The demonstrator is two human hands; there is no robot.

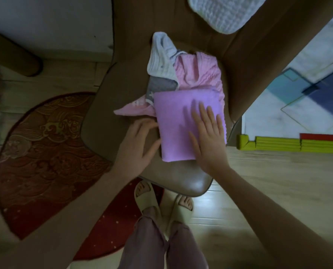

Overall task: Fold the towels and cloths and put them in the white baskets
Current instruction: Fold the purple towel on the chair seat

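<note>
From the head camera, a lilac cloth (181, 121) lies folded into a smooth, flat rectangle on the near part of a brown padded seat (107, 121). The right hand (208, 138) presses flat on its right half, fingers straight and spread. The left hand (136, 144) rests at its left edge, fingers straight against the fold, gripping nothing. Just behind it sits an unfolded heap: a pink waffle towel (198, 74), a white cloth (161, 57) and a grey cloth (160, 85). A white knitted basket (225, 12) stands further back.
</note>
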